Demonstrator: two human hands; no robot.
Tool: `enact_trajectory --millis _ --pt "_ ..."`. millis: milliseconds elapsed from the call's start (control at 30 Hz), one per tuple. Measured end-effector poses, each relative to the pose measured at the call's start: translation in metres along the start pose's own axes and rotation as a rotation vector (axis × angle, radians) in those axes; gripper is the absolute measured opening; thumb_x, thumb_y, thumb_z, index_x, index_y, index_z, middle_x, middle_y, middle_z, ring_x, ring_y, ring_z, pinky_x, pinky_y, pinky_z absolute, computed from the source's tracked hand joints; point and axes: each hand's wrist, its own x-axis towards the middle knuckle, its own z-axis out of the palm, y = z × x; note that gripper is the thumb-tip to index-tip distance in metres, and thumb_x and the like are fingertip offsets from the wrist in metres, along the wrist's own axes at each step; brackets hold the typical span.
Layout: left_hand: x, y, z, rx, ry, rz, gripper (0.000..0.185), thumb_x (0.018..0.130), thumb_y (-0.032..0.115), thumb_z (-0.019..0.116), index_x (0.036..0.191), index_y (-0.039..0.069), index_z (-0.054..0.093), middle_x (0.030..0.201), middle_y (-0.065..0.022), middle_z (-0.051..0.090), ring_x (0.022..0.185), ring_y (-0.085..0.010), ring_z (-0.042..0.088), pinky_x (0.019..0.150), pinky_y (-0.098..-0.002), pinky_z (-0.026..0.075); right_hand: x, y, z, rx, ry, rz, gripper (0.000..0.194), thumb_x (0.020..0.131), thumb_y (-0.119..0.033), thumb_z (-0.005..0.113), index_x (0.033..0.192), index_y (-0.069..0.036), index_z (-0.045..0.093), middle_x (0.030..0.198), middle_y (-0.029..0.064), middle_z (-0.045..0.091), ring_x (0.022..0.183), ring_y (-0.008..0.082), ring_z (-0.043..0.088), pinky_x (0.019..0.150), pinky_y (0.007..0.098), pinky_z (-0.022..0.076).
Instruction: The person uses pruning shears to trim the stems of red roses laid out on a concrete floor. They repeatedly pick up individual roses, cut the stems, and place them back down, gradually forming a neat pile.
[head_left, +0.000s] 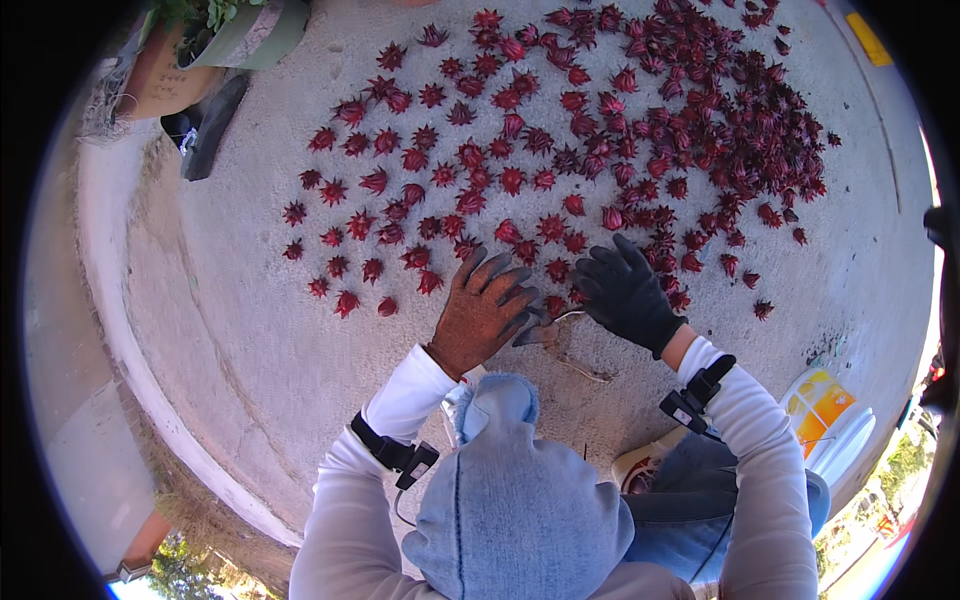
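Many dark red roselle calyces (512, 180) are spread over rough concrete (255, 300) in front of me. My left hand (480, 307), in a rust-brown and dark work glove, hovers at the near edge of them with fingers spread and no object visible in it. My right hand (628, 296), in a black glove, reaches over calyces a little to the right; its palm and whatever lies under it are hidden. Between the hands, what looks like a pair of pruning shears (551, 334) lies on the concrete, blade end beside my left fingertips.
Calyces heap thickly at the right (765, 127). A white and yellow plastic bucket (821, 416) is near my right knee. A planter (259, 34) and a dark sandal-like object (214, 127) are at far left. Light denim cloth (517, 487) covers the near middle.
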Motion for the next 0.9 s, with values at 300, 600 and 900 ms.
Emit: enact_trajectory --millis 300,600,900 --pt "0.020 -0.005 0.005 0.076 0.044 -0.072 0.052 0.080 0.021 0.081 0.130 0.016 0.066 0.149 -0.0101 0.050 0.146 -0.0358 0.037 0.123 -0.0598 0.027 0.006 -0.003 0.006 -0.038 0.034 -0.085 0.020 0.086 -0.020 0.064 0.104 -0.022 0.074 0.104 -0.0045 0.069 0.121 0.0188 0.058 0.125 0.0509 0.0308" --pt "0.032 -0.032 -0.002 0.232 0.145 -0.227 0.053 0.084 0.023 0.080 0.133 0.013 0.063 0.152 -0.0127 0.046 0.146 -0.0394 0.034 0.123 -0.0599 0.025 0.017 0.009 -0.009 0.087 0.116 0.075 0.023 0.086 -0.015 0.067 0.109 -0.016 0.074 0.099 -0.0001 0.069 0.107 0.0218 0.062 0.118 0.0489 0.0368" --pt "0.037 -0.038 -0.011 0.317 0.133 -0.312 0.051 0.086 0.028 0.079 0.132 0.012 0.064 0.151 -0.0129 0.045 0.146 -0.0386 0.032 0.123 -0.0576 0.024 0.008 0.046 -0.039 0.039 0.270 0.136 0.030 0.082 -0.010 0.072 0.111 -0.013 0.072 0.104 0.0039 0.070 0.107 0.0256 0.064 0.111 0.0486 0.0443"
